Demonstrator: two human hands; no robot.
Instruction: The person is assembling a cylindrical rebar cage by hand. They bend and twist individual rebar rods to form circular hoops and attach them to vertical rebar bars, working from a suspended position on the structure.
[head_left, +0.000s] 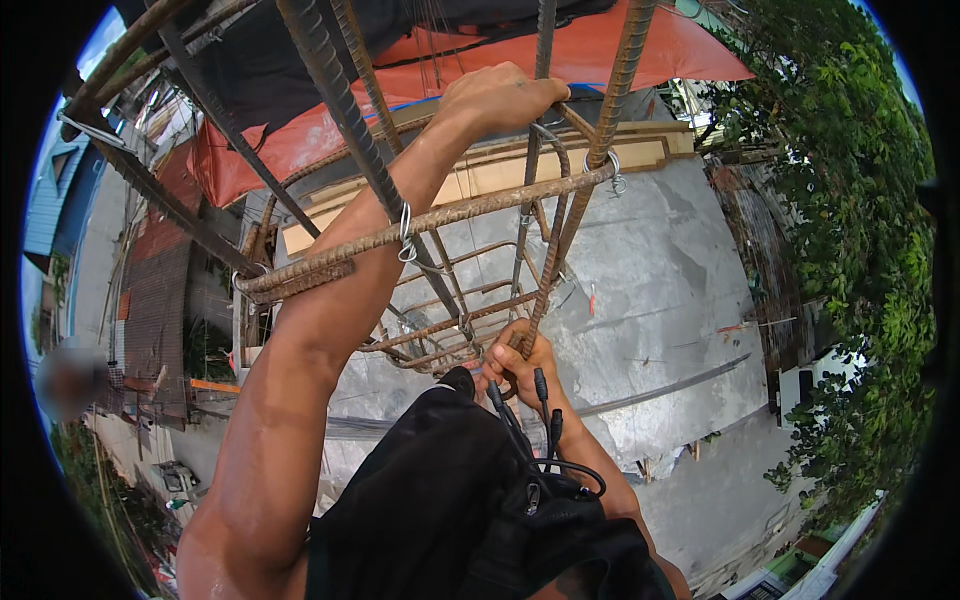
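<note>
A cage of rusty ribbed rebar [333, 85] rises in front of me, its upright bars crossed by a bent rebar stirrup [450, 212]. Twisted tie wire [406, 235] binds the stirrup to the uprights. My left arm passes through the cage, and my left hand [505, 97] is closed at an upright bar near the top; its fingertips are partly hidden. Lower down, close to my body, my right hand [530, 362] is curled round the lower end of a rebar stirrup [541, 300]. More stirrups [450, 325] are stacked low around the uprights.
Far below lies a grey concrete surface [660, 270], with wooden boards [640, 145] along its far edge. Red tarpaulin [660, 50] hangs beyond. Leafy trees [850, 200] stand at right, a rusty corrugated roof [150, 300] at left. Black cables [550, 430] dangle by my right forearm. A person [72, 385] shows at far left.
</note>
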